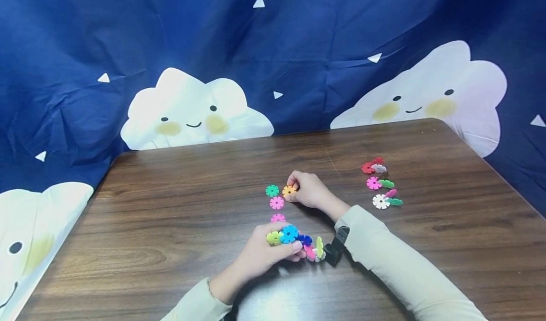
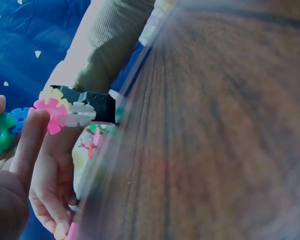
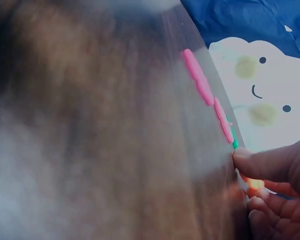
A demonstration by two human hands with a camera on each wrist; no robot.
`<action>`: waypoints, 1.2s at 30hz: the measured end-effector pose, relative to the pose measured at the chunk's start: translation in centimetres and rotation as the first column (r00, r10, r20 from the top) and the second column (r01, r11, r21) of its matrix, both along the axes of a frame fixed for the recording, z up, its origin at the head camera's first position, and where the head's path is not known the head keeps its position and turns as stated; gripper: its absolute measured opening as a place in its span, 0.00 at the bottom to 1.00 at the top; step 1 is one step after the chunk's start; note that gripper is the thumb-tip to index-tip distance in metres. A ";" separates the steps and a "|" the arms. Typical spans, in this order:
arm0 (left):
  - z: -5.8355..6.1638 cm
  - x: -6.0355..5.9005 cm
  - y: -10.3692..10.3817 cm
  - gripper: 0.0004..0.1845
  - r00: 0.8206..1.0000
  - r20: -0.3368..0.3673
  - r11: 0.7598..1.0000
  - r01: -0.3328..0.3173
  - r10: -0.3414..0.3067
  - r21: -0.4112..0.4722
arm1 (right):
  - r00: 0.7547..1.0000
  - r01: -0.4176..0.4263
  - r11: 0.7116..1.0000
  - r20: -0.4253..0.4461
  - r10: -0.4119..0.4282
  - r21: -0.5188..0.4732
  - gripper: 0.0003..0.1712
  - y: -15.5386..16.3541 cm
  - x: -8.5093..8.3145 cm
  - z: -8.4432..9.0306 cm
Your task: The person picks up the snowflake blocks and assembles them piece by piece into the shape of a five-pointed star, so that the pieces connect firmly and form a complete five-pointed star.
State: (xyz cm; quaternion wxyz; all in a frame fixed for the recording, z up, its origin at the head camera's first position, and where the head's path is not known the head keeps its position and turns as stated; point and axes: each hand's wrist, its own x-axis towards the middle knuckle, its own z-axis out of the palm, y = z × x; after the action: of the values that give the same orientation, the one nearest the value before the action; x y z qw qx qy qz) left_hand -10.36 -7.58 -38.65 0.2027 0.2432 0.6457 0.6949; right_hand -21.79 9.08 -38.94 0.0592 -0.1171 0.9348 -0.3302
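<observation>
Dark wood-grain table (image 1: 170,226) ran wide across my head view, and behind it hung a navy cloth (image 1: 128,36) printed with smiling white clouds. Off to the right side of the table, well apart from both hands, I saw a loose cluster of snowflake discs (image 1: 380,183) in red, pink, white and green, lying flat or leaning on one another. Nearer the middle, a green disc (image 1: 272,190) and two pink discs (image 1: 277,203) lay flat in a short line running toward me, right between the two hands.

My right hand (image 1: 310,190) had reached out past that line, and its fingertips were curled in a pinch on an orange disc (image 1: 289,190) lying flat on the wood, just beside the green one. The right wrist view confirmed it: fingers (image 3: 275,165) closed on something orange at the table edge-on, pink discs stretching away.

My left hand (image 1: 266,252) sat close to me, fingers wrapped round a joined chain of discs (image 1: 294,243). Its yellow-green and blue pieces faced up at me, and the chain's long axis ran left to right, trailing out rightward past the fingers through dark blue, pink and pale yellow pieces toward the black wrist-mounted camera (image 1: 334,250) on the right arm. Nothing blocked the orange disc but my own fingers.
</observation>
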 end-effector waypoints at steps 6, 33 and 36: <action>0.3 -0.1 0.1 0.21 0.993 0.073 0.995 -0.099 0.098 0.014 | 0.999 0.048 0.994 0.016 -0.046 -0.097 0.12 0.7 0.4 0.0; 0.2 -0.2 -0.2 0.15 0.973 -0.093 0.976 -0.207 0.213 0.069 | 0.992 -0.107 0.781 -0.016 0.123 -0.615 0.08 2.7 8.6 5.2; 0.2 -0.2 -0.2 0.12 0.962 -0.147 0.973 -0.224 0.229 0.054 | 0.992 -0.105 0.787 -0.007 0.127 -0.608 0.08 2.7 9.1 5.2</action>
State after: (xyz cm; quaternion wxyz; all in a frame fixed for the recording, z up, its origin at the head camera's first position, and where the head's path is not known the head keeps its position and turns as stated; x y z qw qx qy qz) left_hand -10.56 -7.79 -38.48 0.0676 0.2237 0.6701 0.7046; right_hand -12.69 11.79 -33.75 0.0549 -0.1814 0.7693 -0.6102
